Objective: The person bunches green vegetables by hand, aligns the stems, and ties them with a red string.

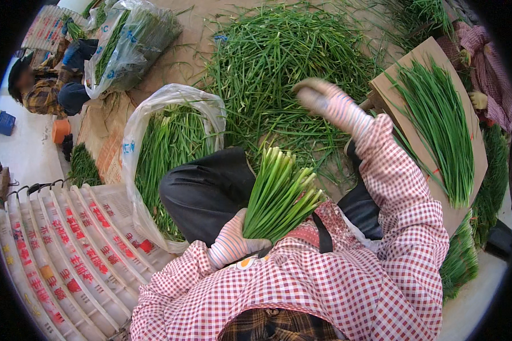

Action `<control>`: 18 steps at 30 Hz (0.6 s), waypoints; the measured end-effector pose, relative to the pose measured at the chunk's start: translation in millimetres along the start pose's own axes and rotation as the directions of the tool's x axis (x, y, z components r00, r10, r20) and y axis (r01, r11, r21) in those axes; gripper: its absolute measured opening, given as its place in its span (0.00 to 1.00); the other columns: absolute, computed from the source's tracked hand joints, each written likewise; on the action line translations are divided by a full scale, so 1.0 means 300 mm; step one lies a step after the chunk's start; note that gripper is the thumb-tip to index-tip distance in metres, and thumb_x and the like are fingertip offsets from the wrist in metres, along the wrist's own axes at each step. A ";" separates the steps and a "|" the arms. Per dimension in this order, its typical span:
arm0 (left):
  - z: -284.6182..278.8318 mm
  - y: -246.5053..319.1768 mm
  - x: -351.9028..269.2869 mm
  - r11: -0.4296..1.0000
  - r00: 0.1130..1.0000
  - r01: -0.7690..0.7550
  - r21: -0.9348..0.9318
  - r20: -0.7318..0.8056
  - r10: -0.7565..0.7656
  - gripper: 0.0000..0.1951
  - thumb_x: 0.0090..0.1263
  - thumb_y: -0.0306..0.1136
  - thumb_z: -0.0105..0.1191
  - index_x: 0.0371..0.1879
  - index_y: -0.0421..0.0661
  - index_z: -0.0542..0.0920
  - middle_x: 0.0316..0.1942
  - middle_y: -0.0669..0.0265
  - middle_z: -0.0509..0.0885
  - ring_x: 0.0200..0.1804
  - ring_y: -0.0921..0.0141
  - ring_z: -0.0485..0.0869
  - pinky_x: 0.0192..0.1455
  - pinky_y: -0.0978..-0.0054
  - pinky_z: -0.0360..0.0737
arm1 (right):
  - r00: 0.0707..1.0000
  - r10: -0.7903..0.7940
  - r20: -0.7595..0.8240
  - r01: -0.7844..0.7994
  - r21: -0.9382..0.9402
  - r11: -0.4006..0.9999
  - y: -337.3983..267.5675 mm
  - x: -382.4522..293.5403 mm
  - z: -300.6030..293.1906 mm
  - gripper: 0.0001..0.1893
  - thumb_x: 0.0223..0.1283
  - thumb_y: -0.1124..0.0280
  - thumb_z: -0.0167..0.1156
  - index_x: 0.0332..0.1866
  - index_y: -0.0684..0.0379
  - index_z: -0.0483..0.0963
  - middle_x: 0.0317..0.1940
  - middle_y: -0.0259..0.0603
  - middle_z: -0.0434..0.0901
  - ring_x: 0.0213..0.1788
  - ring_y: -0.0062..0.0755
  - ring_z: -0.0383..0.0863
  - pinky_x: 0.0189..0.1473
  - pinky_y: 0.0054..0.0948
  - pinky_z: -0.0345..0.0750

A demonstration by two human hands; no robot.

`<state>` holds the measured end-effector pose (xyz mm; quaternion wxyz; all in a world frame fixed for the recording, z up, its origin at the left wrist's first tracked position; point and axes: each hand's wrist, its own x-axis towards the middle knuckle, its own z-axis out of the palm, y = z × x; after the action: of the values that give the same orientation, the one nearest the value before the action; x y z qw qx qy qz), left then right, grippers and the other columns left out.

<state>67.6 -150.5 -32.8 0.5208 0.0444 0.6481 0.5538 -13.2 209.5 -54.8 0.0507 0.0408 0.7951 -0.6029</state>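
Observation:
My left hand (238, 238), in a striped knit glove, grips a thick bunch of green chives (277, 196) in front of my chest. Their pale cut ends point up and away from me. My right hand (318, 98), in a matching glove, is stretched out over a large loose heap of chives (290, 51). Motion blurs its fingers; they look extended, and nothing shows in them. A long bunch of chives (441, 132) lies on a cardboard sheet (471, 183) at my right.
An open plastic bag (130, 179) of chives stands by my left knee. Beyond it is another filled bag (132, 51) beside a seated person (47, 89). A ribbed plastic basket (77, 247) is at lower left. At far right, another person's gloved hand (478, 100) is near stacked greens (490, 179).

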 end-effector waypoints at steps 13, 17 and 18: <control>-0.036 -0.030 -0.006 0.984 0.999 0.019 -0.179 -0.025 -0.023 0.40 0.51 0.28 0.75 0.63 0.37 0.66 0.57 0.60 0.79 0.59 0.70 0.77 0.63 0.69 0.75 | 0.994 0.081 0.080 -0.072 -0.114 0.991 -0.072 0.101 0.170 0.13 0.60 0.62 0.66 0.43 0.60 0.83 0.32 0.35 0.84 0.37 0.25 0.81 0.44 0.29 0.79; -0.048 -0.009 -0.034 0.877 0.999 -0.026 -0.480 0.007 0.034 0.37 0.59 0.31 0.70 0.66 0.38 0.66 0.60 0.58 0.78 0.60 0.68 0.78 0.64 0.69 0.75 | 0.990 0.062 -0.127 -0.089 -0.217 0.972 0.008 0.132 -0.047 0.18 0.61 0.61 0.65 0.53 0.60 0.79 0.44 0.38 0.83 0.49 0.27 0.79 0.52 0.31 0.78; -0.051 -0.014 -0.037 0.866 1.000 -0.022 -0.500 -0.028 0.009 0.35 0.60 0.31 0.69 0.66 0.38 0.67 0.60 0.57 0.79 0.59 0.67 0.79 0.64 0.69 0.75 | 0.995 0.048 -0.084 -0.056 -0.100 0.993 0.005 0.090 -0.043 0.20 0.61 0.61 0.64 0.56 0.60 0.77 0.48 0.38 0.82 0.53 0.28 0.78 0.55 0.31 0.77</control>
<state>63.8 -169.5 -31.5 0.5022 -0.0936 0.4885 0.7074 -40.3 222.3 -56.3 0.0358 0.0835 0.8251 -0.5577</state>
